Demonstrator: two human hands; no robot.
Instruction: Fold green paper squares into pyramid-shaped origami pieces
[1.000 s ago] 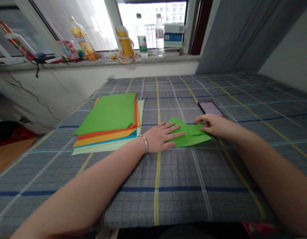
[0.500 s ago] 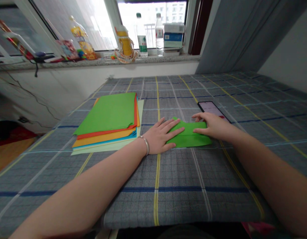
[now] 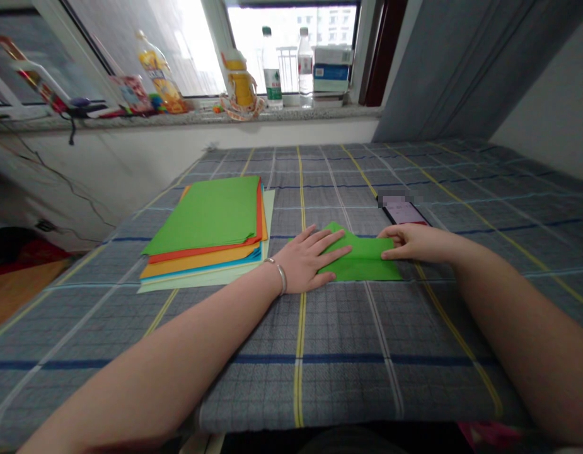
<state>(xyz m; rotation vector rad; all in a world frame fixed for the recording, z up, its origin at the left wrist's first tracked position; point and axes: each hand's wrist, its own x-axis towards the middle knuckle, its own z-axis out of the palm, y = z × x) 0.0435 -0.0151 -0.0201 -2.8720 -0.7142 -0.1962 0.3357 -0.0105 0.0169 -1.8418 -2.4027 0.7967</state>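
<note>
A folded sheet of green paper (image 3: 367, 260) lies in front of me on the checked cloth, with a crease running across it. My left hand (image 3: 314, 255) rests flat on its left part, fingers spread, a silver bangle at the wrist. At the right end of the sheet, my right hand (image 3: 402, 241) has its thumb and bent fingers closed on the paper's edge. Part of the sheet is hidden under the left hand.
Left of the hands lies a stack of coloured paper (image 3: 206, 211), green on top. A phone (image 3: 402, 210) lies just beyond my right hand. Bottles (image 3: 273, 79), a yellow cup (image 3: 242, 85) and boxes (image 3: 331, 72) stand on the windowsill (image 3: 178, 120).
My right hand has slid to the right along the green paper, to its right edge, and its fingers have curled in. The left hand has stayed flat in place.
</note>
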